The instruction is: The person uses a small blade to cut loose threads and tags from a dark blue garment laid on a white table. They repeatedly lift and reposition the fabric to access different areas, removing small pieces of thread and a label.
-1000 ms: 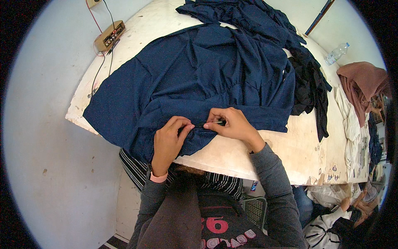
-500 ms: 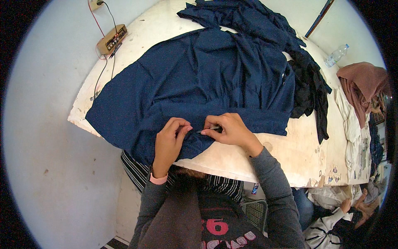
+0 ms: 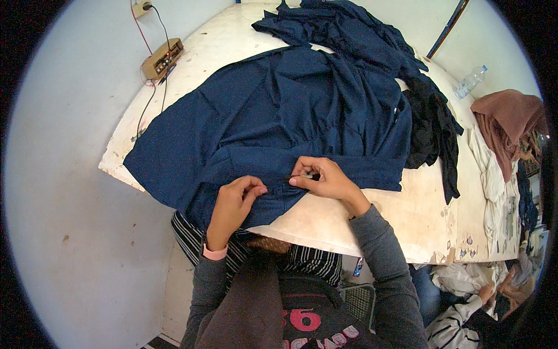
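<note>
A dark blue garment [image 3: 261, 110] lies spread over the pale table, its lower part draped over the near edge. Above its near folds, my left hand [image 3: 235, 200] is closed, thumb and forefinger nearly together; what they pinch, if anything, is too small to make out. My right hand [image 3: 325, 180], a little to the right, is shut around a small pointed metal tool [image 3: 312, 176], mostly hidden by the fingers. The right fingertips are at the garment's seam area. Both hands are apart from each other.
More dark blue cloth [image 3: 349, 29] and black cloth [image 3: 430, 122] lie behind and right. A brown box with cables [image 3: 163, 58] sits far left, a plastic bottle [image 3: 471, 81] far right. Brown cloth [image 3: 505, 113] is piled at the right. Another person's sleeve [image 3: 456, 326] shows lower right.
My left hand has moved slightly down and left, widening the gap to my right hand. The tool's pointed tip, visible before, is now harder to see. The garment's near fold has shifted.
</note>
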A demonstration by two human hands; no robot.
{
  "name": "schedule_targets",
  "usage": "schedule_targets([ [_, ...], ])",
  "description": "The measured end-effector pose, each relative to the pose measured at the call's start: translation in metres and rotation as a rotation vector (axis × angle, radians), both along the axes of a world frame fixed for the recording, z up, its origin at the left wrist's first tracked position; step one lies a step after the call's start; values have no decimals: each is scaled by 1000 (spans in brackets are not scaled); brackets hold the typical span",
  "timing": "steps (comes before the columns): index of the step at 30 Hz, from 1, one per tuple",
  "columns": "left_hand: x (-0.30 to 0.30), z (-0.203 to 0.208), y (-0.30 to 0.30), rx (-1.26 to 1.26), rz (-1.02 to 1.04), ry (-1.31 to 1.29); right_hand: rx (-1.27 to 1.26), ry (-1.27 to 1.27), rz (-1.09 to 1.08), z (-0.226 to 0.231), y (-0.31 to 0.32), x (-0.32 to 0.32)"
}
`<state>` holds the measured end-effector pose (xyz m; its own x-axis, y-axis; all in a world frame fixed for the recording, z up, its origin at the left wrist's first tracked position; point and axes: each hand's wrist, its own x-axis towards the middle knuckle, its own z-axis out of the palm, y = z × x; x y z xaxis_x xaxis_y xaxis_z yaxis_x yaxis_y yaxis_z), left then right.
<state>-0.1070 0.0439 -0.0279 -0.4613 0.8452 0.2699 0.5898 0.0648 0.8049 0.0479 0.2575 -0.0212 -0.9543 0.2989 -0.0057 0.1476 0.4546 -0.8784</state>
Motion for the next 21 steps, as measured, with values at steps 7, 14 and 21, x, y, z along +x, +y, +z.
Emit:
schedule_targets([
  [7, -8, -8, -9, 313, 44, -633, 144, 61, 23, 8, -7, 2],
  [14, -54, -11, -135, 826, 452, -698, -3, 242, -403, 34, 37, 27],
  [21, -30, -11, -160, 131, 844, -174, 454, -78, -391, 48, 69, 92],
])
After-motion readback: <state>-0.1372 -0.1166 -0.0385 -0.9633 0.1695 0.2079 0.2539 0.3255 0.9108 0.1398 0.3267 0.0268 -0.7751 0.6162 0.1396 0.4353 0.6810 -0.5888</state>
